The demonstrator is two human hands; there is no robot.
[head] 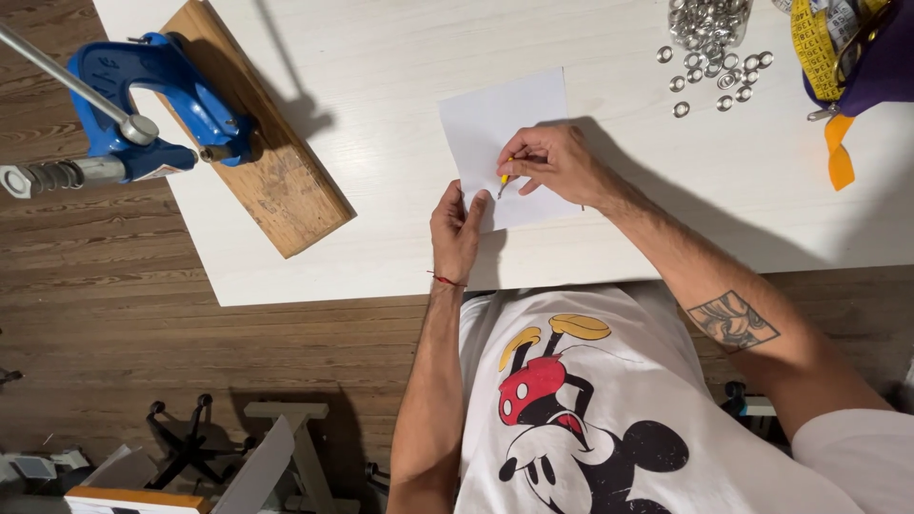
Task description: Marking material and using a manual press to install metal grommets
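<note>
While the left hand point(455, 231) presses flat, fingers together, on the white paper point(505, 143), the right hand point(557, 162) pinches a yellow pencil point(504, 179). Its tip touches the sheet (near the lower edge).

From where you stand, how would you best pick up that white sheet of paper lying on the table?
Probably by its far left corner. The sheet of paper lies flat on the white table, so a pinch needs a free edge. The left hand presses its near edge and the right hand rests a yellow pencil on it, so come from the far left side and lift that corner.
</note>
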